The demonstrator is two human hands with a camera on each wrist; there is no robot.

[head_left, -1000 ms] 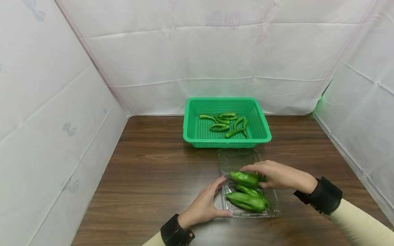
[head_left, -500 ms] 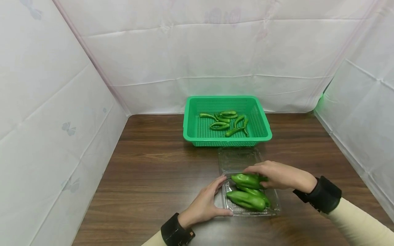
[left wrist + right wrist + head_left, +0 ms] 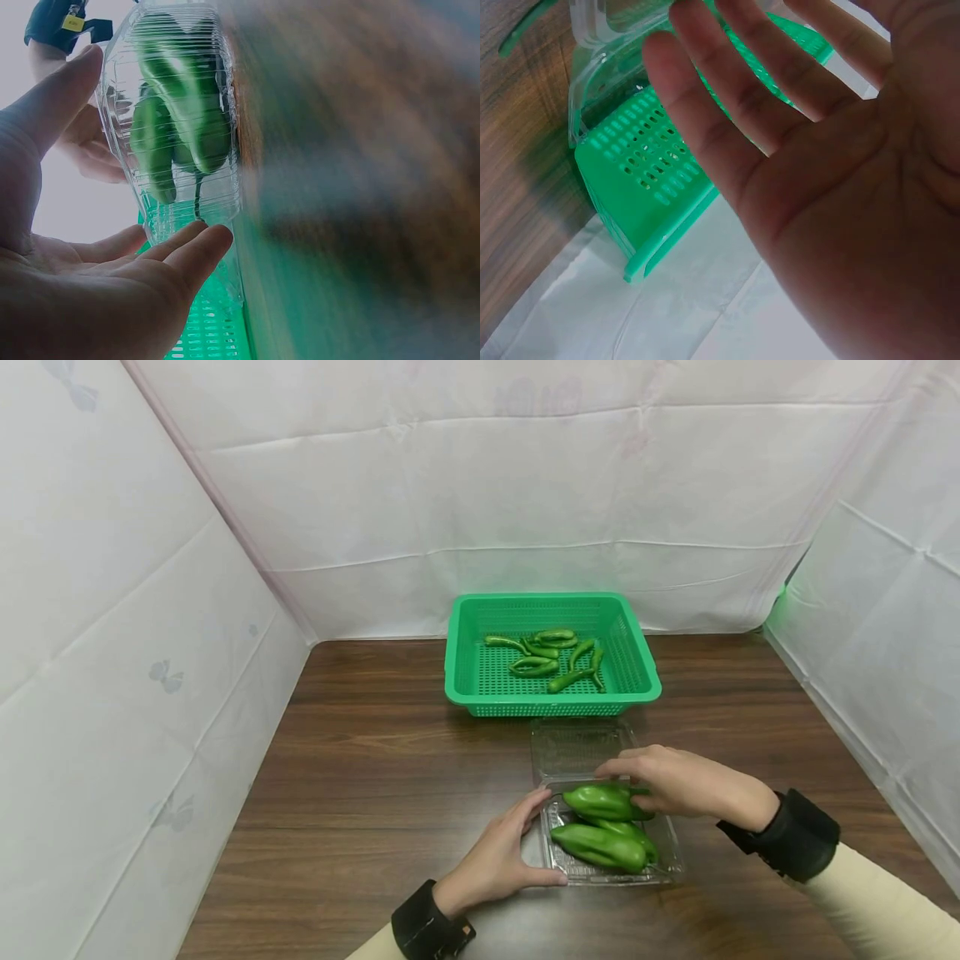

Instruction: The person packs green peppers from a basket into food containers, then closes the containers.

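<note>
Peppers (image 3: 600,835) in clamshell (image 3: 667,860), basket (image 3: 461,685) just behind it.

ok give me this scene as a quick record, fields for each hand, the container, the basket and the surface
left hand: open, fingers against the left side of the clear container
right hand: open, over the top pepper
clear container: lid open, three large green peppers inside
green basket: several slim green peppers
table: dark wood

The right hand (image 3: 832,172) is spreading straight fingers (image 3: 705,127) before the green basket (image 3: 649,187), a clear plastic container (image 3: 604,67) lying beside it on the tabletop (image 3: 517,150).
</note>
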